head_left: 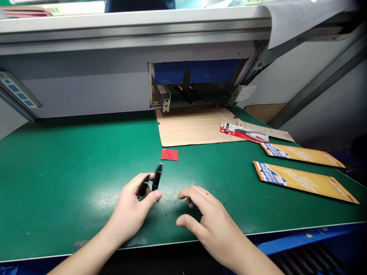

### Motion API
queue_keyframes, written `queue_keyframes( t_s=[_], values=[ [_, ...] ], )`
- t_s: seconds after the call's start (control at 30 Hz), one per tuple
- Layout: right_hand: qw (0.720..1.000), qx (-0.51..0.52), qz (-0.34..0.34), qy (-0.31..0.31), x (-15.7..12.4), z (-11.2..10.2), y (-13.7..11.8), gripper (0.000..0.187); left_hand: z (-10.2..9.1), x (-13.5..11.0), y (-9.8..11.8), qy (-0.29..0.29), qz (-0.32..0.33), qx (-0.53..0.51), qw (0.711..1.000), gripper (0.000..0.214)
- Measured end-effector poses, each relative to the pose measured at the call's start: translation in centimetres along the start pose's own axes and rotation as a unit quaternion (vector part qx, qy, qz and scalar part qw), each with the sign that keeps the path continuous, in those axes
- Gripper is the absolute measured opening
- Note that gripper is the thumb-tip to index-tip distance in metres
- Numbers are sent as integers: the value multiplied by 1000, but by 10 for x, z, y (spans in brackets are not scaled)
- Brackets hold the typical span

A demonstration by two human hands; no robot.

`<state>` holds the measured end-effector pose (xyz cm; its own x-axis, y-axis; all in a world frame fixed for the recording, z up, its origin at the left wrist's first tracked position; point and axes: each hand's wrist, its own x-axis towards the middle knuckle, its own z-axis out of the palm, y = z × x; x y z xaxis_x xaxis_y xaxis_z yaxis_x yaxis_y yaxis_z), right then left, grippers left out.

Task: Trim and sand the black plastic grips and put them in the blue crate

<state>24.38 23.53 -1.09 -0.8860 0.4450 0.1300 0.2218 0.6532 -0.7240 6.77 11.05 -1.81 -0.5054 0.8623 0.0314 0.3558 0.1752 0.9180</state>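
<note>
My R hand (215,227) is curled, can't tell if it grips the tiny blue bit (191,205) at its fingers (195,194). My L hand (129,210) pinches a black piece (157,177) over the green mat (57,183). Farther off: red tag (169,154), pliers pack (244,132), yellow cards (304,181), print too small to read.

Green workbench (57,172): cardboard sheet (195,128), red square (169,154), packaged pliers (244,132), two yellow cards (304,181).

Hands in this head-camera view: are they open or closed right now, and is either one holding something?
Left hand: closed, holding a slim black piece.
Right hand: fingers curled beside a small blue bit; cannot tell whether it is held.
</note>
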Motion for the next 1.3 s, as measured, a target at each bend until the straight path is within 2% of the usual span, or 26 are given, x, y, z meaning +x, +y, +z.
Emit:
queue_keyframes(
  t_s=[0.03,0.07,0.1,0.17,0.27,0.37,0.53,0.63,0.8,0.87,0.93,0.97,1.03,1.1,1.2,1.3],
  values=[
    [1000,-8,-15,6,-1,3,-2,37,3,-8,1,35,-30,-122,991,35],
    [999,-15,-28,10,-1,5,-4,42,6,-17,1,60,-60,-230,969,40],
    [999,-20,-39,12,-1,8,-6,46,10,-26,1,75,-84,-308,945,45],
    [998,-29,-53,17,-1,12,-11,51,18,-42,1,95,-121,-396,905,52],
    [995,-64,-68,28,-1,14,-15,59,25,-57,4,122,-137,-426,886,55],
    [988,-124,-80,42,-1,14,-18,67,28,-62,12,164,-143,-442,870,53],
    [974,-196,-98,51,1,13,-18,64,33,-64,27,237,-191,-476,825,58],
    [969,-210,-119,50,2,13,-17,63,34,-66,29,248,-193,-476,821,60],
    [968,-209,-137,31,2,16,-11,55,33,-67,27,256,-172,-440,843,54],
    [980,-138,-143,-23,3,14,-8,53,33,-66,28,253,-168,-434,848,54],
    [986,-23,-142,-85,4,11,-8,55,33,-66,29,248,-179,-441,844,56],
    [985,33,-135,-98,4,9,-9,55,34,-65,30,246,-185,-446,840,56],
    [986,106,-110,-69,4,7,-12,55,35,-65,31,239,-194,-458,834,56],
    [989,121,-89,-7,2,8,-16,57,37,-66,31,232,-197,-472,828,54],
    [993,81,-73,49,-1,17,-21,66,38,-66,30,227,-205,-490,817,53],
    [994,43,-61,74,-2,24,-20,68,39,-65,30,235,-202,-492,814,54]
  ],
)
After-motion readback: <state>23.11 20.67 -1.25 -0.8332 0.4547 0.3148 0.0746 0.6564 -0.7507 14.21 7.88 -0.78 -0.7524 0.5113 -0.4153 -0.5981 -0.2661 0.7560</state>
